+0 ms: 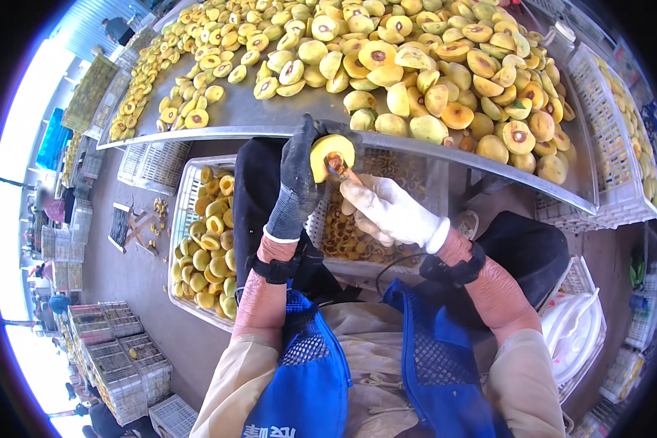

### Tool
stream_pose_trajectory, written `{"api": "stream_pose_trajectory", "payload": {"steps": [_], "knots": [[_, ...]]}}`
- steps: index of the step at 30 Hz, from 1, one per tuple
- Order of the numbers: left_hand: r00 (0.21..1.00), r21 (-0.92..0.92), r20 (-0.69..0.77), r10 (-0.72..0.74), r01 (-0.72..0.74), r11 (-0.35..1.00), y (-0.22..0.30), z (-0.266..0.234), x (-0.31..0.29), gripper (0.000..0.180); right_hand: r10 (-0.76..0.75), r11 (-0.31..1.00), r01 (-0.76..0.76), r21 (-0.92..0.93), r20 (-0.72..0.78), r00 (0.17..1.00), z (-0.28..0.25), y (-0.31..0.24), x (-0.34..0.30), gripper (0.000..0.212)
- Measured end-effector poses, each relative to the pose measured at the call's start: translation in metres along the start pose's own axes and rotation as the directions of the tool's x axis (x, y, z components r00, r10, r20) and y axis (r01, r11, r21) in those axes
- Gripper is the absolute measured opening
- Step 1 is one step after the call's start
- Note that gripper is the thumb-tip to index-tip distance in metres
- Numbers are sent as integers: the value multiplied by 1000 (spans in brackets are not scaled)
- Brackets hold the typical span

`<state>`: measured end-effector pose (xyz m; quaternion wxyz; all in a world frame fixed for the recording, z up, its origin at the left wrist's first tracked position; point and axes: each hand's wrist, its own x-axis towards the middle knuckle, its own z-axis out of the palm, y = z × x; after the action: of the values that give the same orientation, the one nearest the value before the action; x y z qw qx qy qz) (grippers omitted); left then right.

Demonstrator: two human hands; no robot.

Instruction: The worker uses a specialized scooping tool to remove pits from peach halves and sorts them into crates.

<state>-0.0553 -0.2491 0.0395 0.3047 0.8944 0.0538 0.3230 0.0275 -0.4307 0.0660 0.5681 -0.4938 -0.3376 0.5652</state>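
My left hand (300,169), in a dark glove with a grey knit cuff, is closed round a halved yellow peach (320,156). The peach's cut face is turned toward my right hand, and its reddish-brown centre shows. In a white glove, my right hand (387,208) is closed on a small pitting tool (352,177) with a brownish shaft. The tool's end meets the peach's centre; its exact shape is hidden there, and the glove covers the handle. Both hands are just below the metal table's near edge, above a white crate (327,263) of brown and yellow scraps between my knees.
Many peach halves (387,62) are heaped on the metal table (259,113). Left of my knee stands a white crate (185,201) of pitted halves. Crates (624,197) of fruit are stacked at the right. A small folding stool (135,226) is on the floor; people work far left.
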Motion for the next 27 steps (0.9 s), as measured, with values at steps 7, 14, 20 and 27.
{"api": "stream_pose_trajectory", "payload": {"steps": [7,14,20,27], "knots": [[868,-58,-466,-173,165,985,11,33,-12,38,110,956,-105,276,-4,994,15,-8,-3,44],[812,-594,-446,-377,47,803,3,29,-14,36,125,991,-126,-42,-34,992,23,-12,-10,40],[925,-828,-279,-258,-95,553,42,22,-7,36,226,948,-245,203,111,968,26,-11,-15,41],[931,-999,35,-364,32,-15,47,23,-3,38,189,906,-225,359,133,973,25,-6,-11,43]]}}
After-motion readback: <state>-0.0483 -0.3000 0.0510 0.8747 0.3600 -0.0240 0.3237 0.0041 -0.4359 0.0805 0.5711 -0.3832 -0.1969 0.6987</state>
